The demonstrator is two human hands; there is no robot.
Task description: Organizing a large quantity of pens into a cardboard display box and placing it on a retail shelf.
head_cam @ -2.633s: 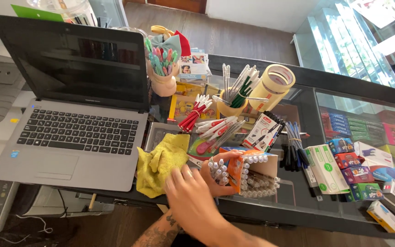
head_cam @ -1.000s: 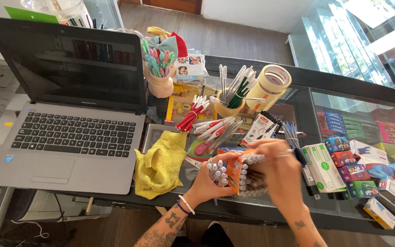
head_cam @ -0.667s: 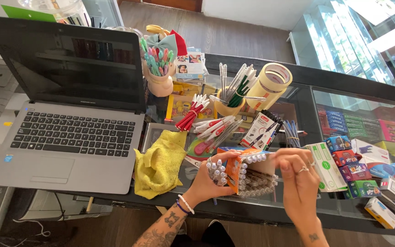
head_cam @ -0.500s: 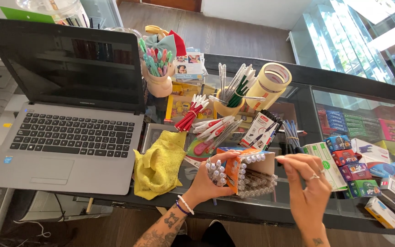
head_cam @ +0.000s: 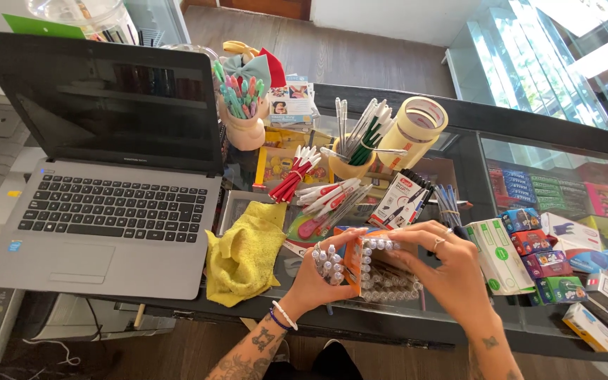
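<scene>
Near the front edge of the glass counter (head_cam: 459, 134), both hands are gripping an orange box of pens (head_cam: 360, 267), capped tips facing up at the camera. The left hand (head_cam: 314, 278) is wrapping the box's left side, while the right hand (head_cam: 452, 271) is closing over its right side, fingers (head_cam: 416, 236) curling along the top. The box is sitting between them, equally near both, beside the yellow cloth (head_cam: 244, 253).

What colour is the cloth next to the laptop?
Yellow. The cloth shows best in the head view, lying crumpled beside the laptop.
</scene>
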